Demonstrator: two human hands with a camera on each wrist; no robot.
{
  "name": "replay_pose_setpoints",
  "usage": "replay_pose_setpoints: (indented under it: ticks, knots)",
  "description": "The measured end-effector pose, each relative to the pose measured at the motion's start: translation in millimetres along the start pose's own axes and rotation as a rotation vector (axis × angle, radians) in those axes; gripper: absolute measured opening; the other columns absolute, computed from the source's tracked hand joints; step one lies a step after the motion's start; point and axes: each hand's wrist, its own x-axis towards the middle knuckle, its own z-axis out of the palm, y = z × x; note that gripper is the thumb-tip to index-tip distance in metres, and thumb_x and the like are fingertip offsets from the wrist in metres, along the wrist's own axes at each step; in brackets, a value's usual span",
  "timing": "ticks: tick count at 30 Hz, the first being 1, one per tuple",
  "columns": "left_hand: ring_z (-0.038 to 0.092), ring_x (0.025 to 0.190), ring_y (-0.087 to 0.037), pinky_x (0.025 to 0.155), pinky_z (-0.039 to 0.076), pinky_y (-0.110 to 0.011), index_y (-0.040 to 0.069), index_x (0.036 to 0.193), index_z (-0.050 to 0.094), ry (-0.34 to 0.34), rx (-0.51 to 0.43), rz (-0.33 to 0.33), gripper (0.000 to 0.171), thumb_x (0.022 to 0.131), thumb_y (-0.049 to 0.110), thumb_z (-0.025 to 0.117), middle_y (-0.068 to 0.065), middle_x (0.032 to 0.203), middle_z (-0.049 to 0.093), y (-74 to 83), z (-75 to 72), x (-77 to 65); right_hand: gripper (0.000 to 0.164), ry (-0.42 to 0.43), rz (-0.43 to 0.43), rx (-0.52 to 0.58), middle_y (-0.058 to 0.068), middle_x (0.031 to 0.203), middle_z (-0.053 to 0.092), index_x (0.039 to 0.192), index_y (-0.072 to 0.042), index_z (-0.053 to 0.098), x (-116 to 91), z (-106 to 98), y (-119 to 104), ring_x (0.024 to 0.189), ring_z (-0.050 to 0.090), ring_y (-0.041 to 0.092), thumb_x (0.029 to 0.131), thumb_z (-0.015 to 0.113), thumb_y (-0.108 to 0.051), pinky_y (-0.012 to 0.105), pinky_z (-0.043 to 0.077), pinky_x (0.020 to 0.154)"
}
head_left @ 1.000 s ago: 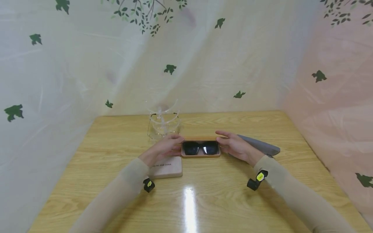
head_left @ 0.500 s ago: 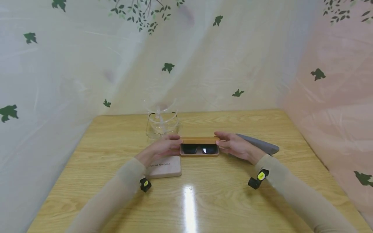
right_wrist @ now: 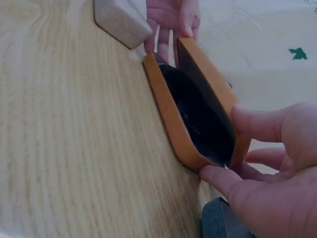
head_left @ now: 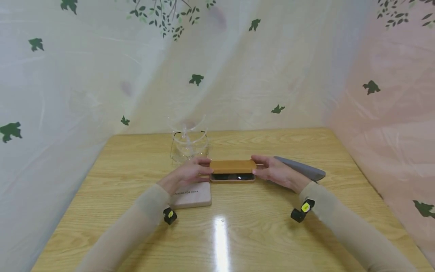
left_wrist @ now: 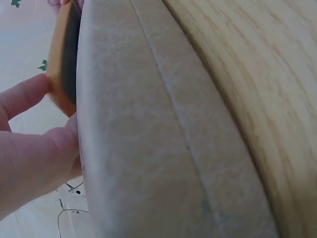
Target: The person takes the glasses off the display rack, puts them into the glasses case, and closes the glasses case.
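An orange glasses case (head_left: 232,166) rests on the wooden table between both hands, its lid tilted partway down. Dark sunglasses (right_wrist: 190,106) lie inside, showing through the narrowed front gap. My left hand (head_left: 183,174) holds the case's left end, with the thumb against the lid. At the opposite end, my right hand (right_wrist: 277,163) has its thumb on the lid's edge and a finger at the base's corner. A pale marbled case (left_wrist: 148,124) with printed lettering sits just in front of the left hand and fills much of the left wrist view.
A grey case (head_left: 302,169) lies slanted behind the right hand. Behind the left hand stands a clear display stand (head_left: 188,140) bearing thin wire-framed glasses (head_left: 172,149). A leaf-patterned curtain (head_left: 238,75) surrounds the table (head_left: 258,234) at its back and sides.
The orange case's lid has swung forward and down from wide open, covering most of the sunglasses. Both hands have stayed at the case's ends, their thumbs following the lid.
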Motion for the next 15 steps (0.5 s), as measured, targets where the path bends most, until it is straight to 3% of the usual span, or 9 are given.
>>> replay_pose_setpoints:
  ticks: [5, 15]
  knots:
    - [0.055, 0.122, -0.034, 0.104, 0.05, -0.045, -0.01, 0.147, 0.035, 0.041, 0.035, 0.003, 0.057, 0.094, -0.014, 0.056, -0.028, 0.148, 0.041, -7.1, 1.3, 4.4, 0.074, 0.056, 0.012, -0.101, 0.027, 0.162, 0.023, 0.157, 0.008, 0.021, 2.6, 6.3, 1.4, 0.148, 0.027, 0.04, 0.097, 0.063, 0.004, 0.025, 0.048, 0.1]
    - [0.053, 0.126, -0.034, 0.104, 0.05, -0.043, -0.007, 0.144, 0.041, 0.072, 0.042, -0.012, 0.053, 0.095, -0.008, 0.061, -0.024, 0.146, 0.042, -5.6, 2.8, 4.5, 0.075, 0.087, 0.048, -0.093, 0.026, 0.162, 0.025, 0.157, 0.006, 0.024, 1.5, 7.9, -2.9, 0.148, 0.027, 0.038, 0.094, 0.065, 0.006, 0.025, 0.047, 0.101]
